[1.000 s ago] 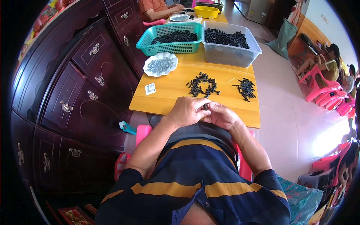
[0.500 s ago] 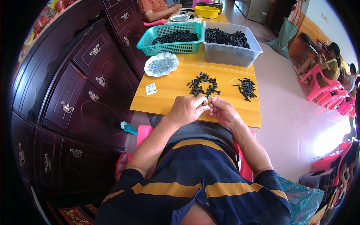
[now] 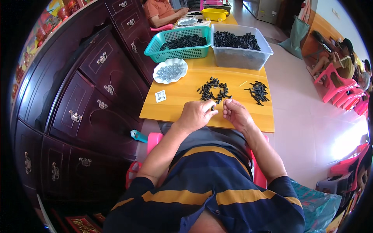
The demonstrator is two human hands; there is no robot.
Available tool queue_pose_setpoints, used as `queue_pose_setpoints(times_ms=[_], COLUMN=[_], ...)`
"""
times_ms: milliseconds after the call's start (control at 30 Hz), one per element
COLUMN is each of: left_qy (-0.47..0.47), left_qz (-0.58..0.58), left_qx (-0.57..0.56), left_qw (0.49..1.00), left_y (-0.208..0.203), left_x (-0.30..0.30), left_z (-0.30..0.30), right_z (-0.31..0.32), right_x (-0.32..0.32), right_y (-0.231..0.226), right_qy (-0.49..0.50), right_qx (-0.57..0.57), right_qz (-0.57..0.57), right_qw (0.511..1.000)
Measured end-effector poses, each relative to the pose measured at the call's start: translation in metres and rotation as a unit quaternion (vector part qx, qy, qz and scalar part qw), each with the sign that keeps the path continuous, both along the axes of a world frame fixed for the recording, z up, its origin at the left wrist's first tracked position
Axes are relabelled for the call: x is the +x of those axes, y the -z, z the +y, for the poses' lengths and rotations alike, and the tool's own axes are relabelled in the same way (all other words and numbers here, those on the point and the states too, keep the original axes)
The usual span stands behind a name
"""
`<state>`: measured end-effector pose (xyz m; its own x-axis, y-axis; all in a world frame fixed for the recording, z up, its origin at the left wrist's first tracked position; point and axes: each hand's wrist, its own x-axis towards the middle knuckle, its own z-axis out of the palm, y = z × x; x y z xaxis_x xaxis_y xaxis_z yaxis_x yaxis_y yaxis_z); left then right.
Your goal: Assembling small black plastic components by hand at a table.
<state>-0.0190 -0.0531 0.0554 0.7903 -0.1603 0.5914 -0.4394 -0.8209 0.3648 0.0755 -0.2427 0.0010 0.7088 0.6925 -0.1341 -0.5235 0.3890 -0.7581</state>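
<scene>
Dark carved wooden cabinets (image 3: 89, 101) with metal drawer pulls line the person's left, and a pale tiled floor (image 3: 307, 116) runs along the right, where pink plastic chairs (image 3: 338, 87) stand. Between them sits a yellow wooden desk (image 3: 175, 105).

Both hands rest at its near edge. The left hand (image 3: 196, 114) is curled, its thumb and forefinger pinched on a small black plastic part (image 3: 212, 108). The right hand (image 3: 235, 112) sits just beside it, fingers bent close together at the tips; whether it holds anything I cannot tell.

Just beyond the fingertips lies a loose ring-shaped heap of small black plastic pieces (image 3: 213, 91), and a second, tidier cluster of black pieces (image 3: 257, 92) lies to its right. A small white printed card (image 3: 160, 96) lies flat near the left edge.

Further back are a white scalloped dish of silvery metal bits (image 3: 169, 71), a teal plastic mesh basket (image 3: 179, 44) and a clear plastic tub (image 3: 241, 48), both filled with black parts. At the far end another person in an orange shirt (image 3: 161, 9) sits near a yellow bowl (image 3: 215, 14).
</scene>
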Motion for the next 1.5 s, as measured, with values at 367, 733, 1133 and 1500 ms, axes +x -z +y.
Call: queue_pose_setpoints(times_ms=[367, 733, 1133, 1500], left_qy=[0.036, 0.005, -0.069, -0.020], left_qz=[0.159, 0.260, 0.086, 0.091], left_qx=[-0.029, 0.115, 0.011, -0.046], left_qw=[0.986, 0.959, 0.994, 0.995], left_y=[-0.002, -0.054, -0.001, 0.038], left_x=[0.001, 0.063, 0.072, 0.040], left_z=[0.001, 0.095, 0.096, 0.008], right_z=[0.002, 0.002, 0.003, -0.005], right_x=[0.000, 0.000, 0.002, 0.010], right_y=[0.002, -0.002, -0.001, 0.003], right_qy=[0.007, 0.008, 0.011, 0.123], right_qx=[0.008, 0.017, 0.013, 0.010], right_qz=[0.006, 0.014, 0.015, 0.036], right_qw=[1.000, 1.000, 1.000, 0.992])
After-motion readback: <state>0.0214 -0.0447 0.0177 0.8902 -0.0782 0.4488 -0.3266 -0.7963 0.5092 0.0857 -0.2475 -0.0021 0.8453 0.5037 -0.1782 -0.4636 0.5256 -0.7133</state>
